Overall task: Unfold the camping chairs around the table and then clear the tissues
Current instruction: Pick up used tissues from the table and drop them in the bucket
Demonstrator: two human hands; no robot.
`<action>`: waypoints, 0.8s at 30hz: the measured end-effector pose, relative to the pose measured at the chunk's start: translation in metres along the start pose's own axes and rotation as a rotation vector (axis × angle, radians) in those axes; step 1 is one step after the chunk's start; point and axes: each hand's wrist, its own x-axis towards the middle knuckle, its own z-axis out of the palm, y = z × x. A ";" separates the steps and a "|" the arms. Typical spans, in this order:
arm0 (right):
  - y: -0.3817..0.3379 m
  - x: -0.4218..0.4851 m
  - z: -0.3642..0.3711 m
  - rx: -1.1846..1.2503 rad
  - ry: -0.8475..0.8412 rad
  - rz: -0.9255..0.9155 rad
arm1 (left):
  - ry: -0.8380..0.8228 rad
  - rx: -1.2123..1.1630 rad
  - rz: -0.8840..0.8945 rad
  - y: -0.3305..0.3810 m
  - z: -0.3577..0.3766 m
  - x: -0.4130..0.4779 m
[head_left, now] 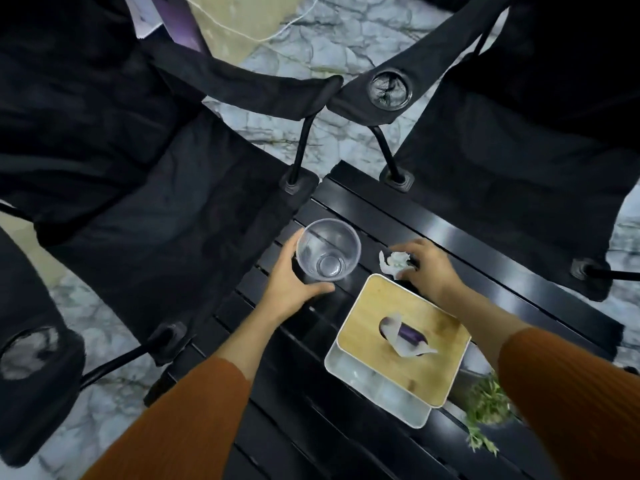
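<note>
Tissue point(391, 263) pinched by right hand point(431, 268), near cup point(327, 251)

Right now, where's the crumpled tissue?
Head view, centre-right: the crumpled tissue lies on the table, just beyond the tissue box, pinched by the right hand, right of the clear cup.

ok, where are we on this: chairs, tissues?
Done: the left black fabric camping chair and the right black fabric camping chair stand unfolded beside the black slatted table. In hand: the right hand pinches the crumpled white tissue on the tabletop; the left hand grips a clear plastic cup. Left: that tissue is not yet off the table.
</note>
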 end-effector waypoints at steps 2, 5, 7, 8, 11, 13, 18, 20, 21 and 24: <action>0.003 0.006 0.005 -0.043 -0.014 -0.017 | 0.012 -0.025 0.028 0.000 0.008 0.007; 0.005 0.010 0.009 -0.078 0.021 -0.017 | 0.013 -0.024 0.081 0.003 0.019 0.013; 0.005 0.010 0.008 -0.065 0.050 0.001 | 0.007 -0.030 0.086 0.005 0.025 0.016; 0.005 0.009 0.007 -0.042 0.069 0.013 | 0.008 -0.038 0.081 0.006 0.027 0.017; 0.003 0.004 0.001 0.017 0.138 0.032 | 0.023 -0.050 0.068 0.012 0.028 0.019; -0.002 0.000 -0.004 0.018 0.176 0.019 | 0.046 -0.054 0.064 0.016 0.025 0.016; -0.028 -0.014 -0.020 0.060 0.263 -0.012 | 0.144 -0.104 0.077 0.029 0.006 -0.007; -0.045 -0.024 -0.023 0.091 0.286 -0.049 | 0.200 -0.136 0.099 0.035 -0.004 -0.022; -0.054 -0.031 -0.024 0.103 0.294 -0.074 | 0.227 -0.149 0.111 0.038 -0.011 -0.031; -0.085 -0.057 -0.024 0.096 0.323 -0.160 | 0.293 -0.168 0.156 0.047 -0.030 -0.066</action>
